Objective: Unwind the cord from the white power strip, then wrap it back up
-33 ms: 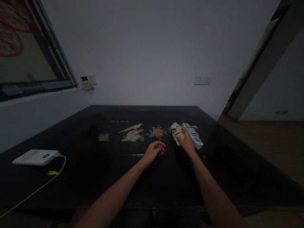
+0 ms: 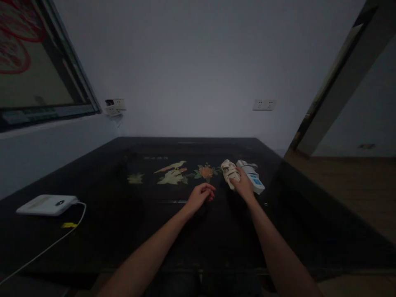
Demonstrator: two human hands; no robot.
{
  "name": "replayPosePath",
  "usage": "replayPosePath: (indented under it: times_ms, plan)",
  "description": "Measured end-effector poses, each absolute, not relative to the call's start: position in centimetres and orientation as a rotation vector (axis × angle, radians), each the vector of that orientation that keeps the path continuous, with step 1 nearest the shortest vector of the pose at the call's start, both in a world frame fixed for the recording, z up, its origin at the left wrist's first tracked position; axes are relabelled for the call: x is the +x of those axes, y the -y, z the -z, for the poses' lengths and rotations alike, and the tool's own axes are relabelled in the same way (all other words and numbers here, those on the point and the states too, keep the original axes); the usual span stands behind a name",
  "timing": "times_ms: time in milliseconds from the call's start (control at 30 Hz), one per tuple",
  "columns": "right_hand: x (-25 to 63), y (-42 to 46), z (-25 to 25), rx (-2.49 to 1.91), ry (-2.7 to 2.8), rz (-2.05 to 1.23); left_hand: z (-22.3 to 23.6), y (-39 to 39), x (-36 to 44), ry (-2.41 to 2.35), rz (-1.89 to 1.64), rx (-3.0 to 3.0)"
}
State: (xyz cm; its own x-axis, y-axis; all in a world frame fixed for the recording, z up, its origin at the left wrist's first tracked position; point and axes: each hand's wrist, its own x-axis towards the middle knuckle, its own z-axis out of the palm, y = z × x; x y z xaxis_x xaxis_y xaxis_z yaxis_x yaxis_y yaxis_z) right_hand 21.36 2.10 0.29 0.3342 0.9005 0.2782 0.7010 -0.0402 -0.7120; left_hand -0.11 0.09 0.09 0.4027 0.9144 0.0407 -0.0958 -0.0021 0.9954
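My right hand [image 2: 243, 187] is closed round a cream power strip [image 2: 229, 170] with its cord wound about it. Right beside it lies a white power strip [image 2: 254, 180] with blue labels, also wrapped in its cord. The back of my right hand is close against that white one. My left hand [image 2: 201, 197] rests near the table's middle, its fingers loosely curled with nothing visible in them. It is apart from both strips, just below a painted flower [image 2: 206, 171] on the tabletop.
The glossy black table [image 2: 173, 255] reaches to the wall. At the left lie a white power bank [image 2: 46, 205] with a white cable [image 2: 43, 251] and a small yellow tag [image 2: 69, 225]. Wall sockets [image 2: 264, 105] sit above the table, and a window [image 2: 40, 62] is at the left.
My right hand and the cream power strip have shifted very slightly to the left. My left hand and the white strip stay where they were.
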Motion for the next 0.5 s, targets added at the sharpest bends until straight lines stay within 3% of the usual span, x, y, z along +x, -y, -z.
replayPosePath:
  times_ms: [500]
  plan:
    - [18.1,-1.1,-1.3,-1.427,1.610,-0.544,-1.0,-2.8,-2.8,-1.047,-1.244,1.355]
